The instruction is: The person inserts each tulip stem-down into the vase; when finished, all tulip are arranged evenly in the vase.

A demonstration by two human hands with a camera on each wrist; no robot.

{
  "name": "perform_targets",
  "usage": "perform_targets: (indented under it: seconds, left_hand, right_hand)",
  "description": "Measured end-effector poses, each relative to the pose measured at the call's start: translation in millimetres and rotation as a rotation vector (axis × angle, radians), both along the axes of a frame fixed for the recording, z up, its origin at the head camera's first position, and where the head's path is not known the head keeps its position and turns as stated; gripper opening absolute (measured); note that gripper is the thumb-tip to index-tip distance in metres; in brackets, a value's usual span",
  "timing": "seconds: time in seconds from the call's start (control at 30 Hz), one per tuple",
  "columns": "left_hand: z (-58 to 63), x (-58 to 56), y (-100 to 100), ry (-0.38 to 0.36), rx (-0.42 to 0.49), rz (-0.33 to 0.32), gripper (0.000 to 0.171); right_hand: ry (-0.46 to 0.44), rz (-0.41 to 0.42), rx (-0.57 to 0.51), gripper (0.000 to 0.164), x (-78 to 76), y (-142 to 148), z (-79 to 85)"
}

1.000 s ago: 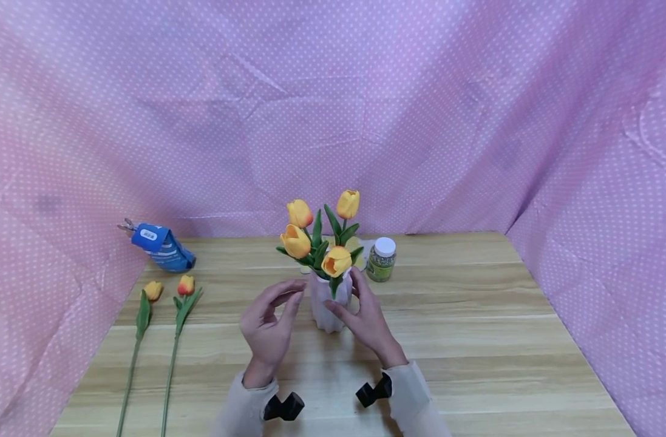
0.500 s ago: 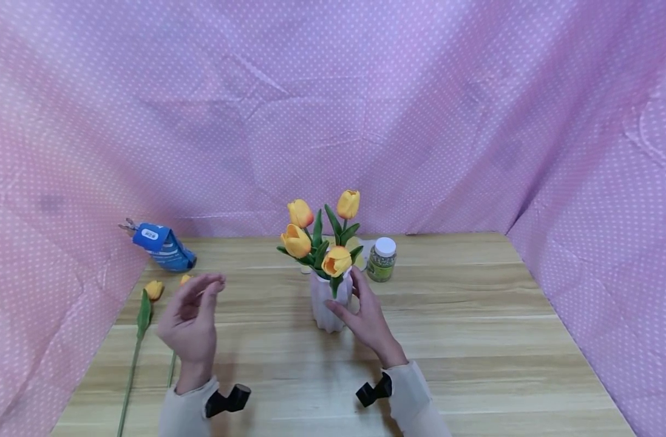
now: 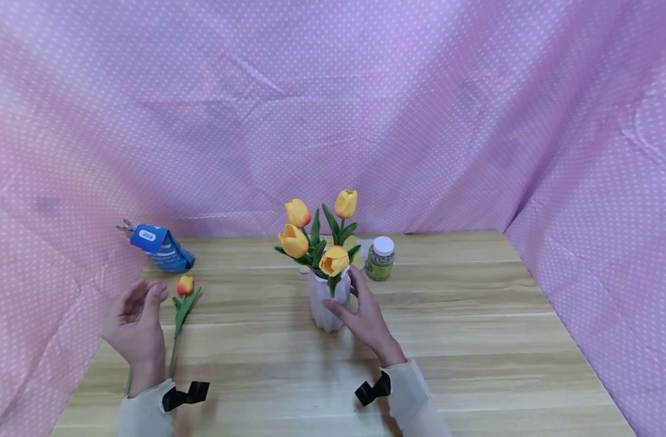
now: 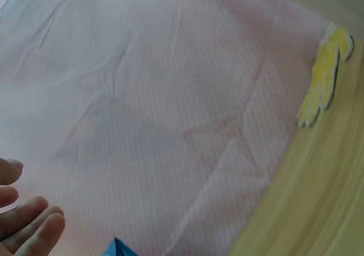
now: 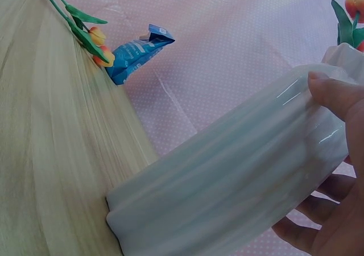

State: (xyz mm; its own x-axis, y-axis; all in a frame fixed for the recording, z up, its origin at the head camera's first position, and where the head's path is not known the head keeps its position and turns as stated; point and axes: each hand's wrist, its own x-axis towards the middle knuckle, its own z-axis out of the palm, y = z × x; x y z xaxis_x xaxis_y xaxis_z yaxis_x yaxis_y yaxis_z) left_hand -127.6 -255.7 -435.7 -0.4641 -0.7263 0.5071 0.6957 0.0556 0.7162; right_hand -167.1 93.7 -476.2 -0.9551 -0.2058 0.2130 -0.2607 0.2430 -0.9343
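Observation:
A white fluted vase (image 3: 328, 303) stands upright on the table, with several yellow-orange tulips (image 3: 334, 261) in it. My right hand (image 3: 368, 318) grips the vase near its rim, thumb in front. The right wrist view shows the thumb and fingers round the glossy vase (image 5: 227, 165). Far to the left, my left hand (image 3: 138, 331) hovers with loosely bent fingers and nothing in them. It covers most of one tulip lying beneath. A second lying tulip (image 3: 185, 286) with red-orange petals is just right of this hand. Bent fingers (image 4: 40, 227) show in the left wrist view.
A blue packet (image 3: 169, 252) with a metal clip stands at the back left. A white-lidded jar (image 3: 380, 260) stands right of the vase. Behind the vase lies a yellow and white flat piece (image 4: 324, 79). Pink dotted cloth (image 3: 333, 109) hangs around the wooden table (image 3: 475, 340).
My left hand has moved from beside the vase leftward, past the red-orange tulip, to over the leftmost tulip. My right hand has stayed on the vase.

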Motion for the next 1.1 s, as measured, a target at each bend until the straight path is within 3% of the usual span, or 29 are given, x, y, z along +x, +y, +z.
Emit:
perform_targets:
  seconds: [0.13,0.27,0.37,0.5,0.57,0.67,0.87,1.1]
  left_hand:
    - [-11.0,1.2,-14,-0.247,-0.027,0.073,0.018]
    - [-25.9,3.7,-27,-0.595,-0.122,0.144,0.023]
    - [-35.2,6.0,-36,-0.833,-0.221,0.152,0.019]
    - [-42.3,8.0,-44,-1.098,-0.324,0.116,0.045]
    - [-44.7,7.8,-48,-1.195,-0.371,0.089,0.053]
    - [-49.5,7.8,-53,-1.273,-0.476,0.055,0.055]
    - [-59.7,8.8,-59,-1.327,-0.648,-0.033,0.057]
    - [-64.3,3.7,-60,-1.402,-0.626,-0.081,0.063]
  right_hand:
    - [0.014,0.000,0.000,0.079,0.8,-1,0.0]
    - [0.017,0.006,-0.001,0.079,1.7,-2,0.0]
    - [0.007,0.010,0.000,0.079,1.9,-2,0.2]
    - [-0.017,0.008,0.005,0.080,1.9,-1,0.7]
    - [-0.023,0.005,0.006,0.080,1.7,-1,0.6]
    - [-0.025,0.001,0.005,0.080,1.5,-1,-0.3]
    - [-0.024,-0.004,0.006,0.080,1.6,-1,-1.0]
    - [-0.018,-0.007,0.009,0.081,0.6,-1,-0.7]
